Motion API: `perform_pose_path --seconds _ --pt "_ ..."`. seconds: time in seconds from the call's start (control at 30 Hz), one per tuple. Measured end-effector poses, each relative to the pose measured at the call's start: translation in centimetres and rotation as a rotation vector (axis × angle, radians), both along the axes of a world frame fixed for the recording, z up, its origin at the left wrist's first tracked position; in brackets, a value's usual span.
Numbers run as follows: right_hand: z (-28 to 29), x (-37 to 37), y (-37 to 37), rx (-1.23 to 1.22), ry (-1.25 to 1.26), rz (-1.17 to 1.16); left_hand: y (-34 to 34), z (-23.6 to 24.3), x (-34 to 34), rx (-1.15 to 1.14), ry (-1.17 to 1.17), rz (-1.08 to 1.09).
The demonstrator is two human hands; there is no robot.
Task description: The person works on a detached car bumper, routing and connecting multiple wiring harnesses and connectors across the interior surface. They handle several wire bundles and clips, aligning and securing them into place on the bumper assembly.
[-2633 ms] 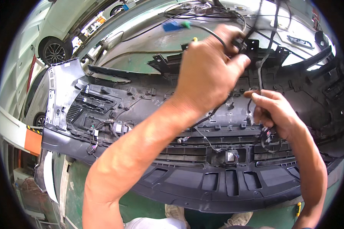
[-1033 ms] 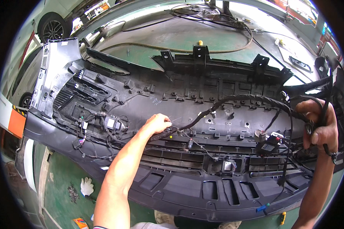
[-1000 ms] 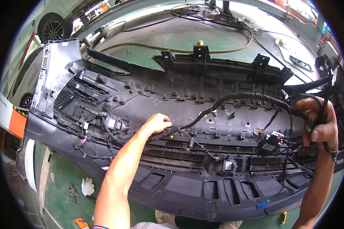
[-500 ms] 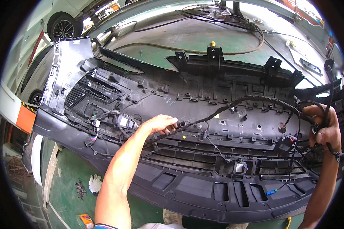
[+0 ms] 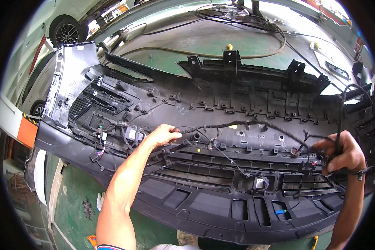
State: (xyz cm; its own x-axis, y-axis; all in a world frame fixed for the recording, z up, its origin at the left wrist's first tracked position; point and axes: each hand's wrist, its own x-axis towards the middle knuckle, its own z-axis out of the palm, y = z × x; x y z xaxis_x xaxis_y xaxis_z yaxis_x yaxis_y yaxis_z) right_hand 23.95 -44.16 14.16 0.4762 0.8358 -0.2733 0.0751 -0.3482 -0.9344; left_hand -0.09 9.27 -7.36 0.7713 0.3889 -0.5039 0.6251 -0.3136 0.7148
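Note:
A large black plastic bumper (image 5: 196,208) lies inner side up before me, with brackets along its far edge and small modules on it. My left hand (image 5: 166,134), left of centre, is closed on a black taped wiring harness (image 5: 249,123). My right hand (image 5: 339,154), at the right, grips a bundle of the same harness with loops hanging from it. The harness stretches between my hands over the bumper's inner face. A blue connector (image 5: 281,211) hangs over the near recesses, and a boxy module (image 5: 259,183) sits in the middle of the lower section.
A vehicle's wheel (image 5: 67,31) shows at top left, near an orange-and-white panel (image 5: 27,131). Beyond the bumper, hoses (image 5: 271,52) lie on the green floor. A long pale strip (image 5: 54,204) lies at the lower left, beside small dark debris (image 5: 87,208).
My hands have moved apart since the oldest frame. Over the last half second my right hand has come lower, bringing the harness down closer to the bumper, while my left hand still holds it.

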Motion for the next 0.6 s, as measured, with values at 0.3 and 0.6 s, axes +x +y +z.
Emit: perform_pose_path --seconds 0.3,0.6 --pt "-1.3 -0.3 -1.2 0.362 0.215 -0.108 -1.3 -2.0 0.0 -0.111 -0.015 -0.035" --pt "0.8 -0.2 1.1 0.636 0.049 -0.206 -1.8 -0.6 -1.4 -0.164 0.047 -0.198"
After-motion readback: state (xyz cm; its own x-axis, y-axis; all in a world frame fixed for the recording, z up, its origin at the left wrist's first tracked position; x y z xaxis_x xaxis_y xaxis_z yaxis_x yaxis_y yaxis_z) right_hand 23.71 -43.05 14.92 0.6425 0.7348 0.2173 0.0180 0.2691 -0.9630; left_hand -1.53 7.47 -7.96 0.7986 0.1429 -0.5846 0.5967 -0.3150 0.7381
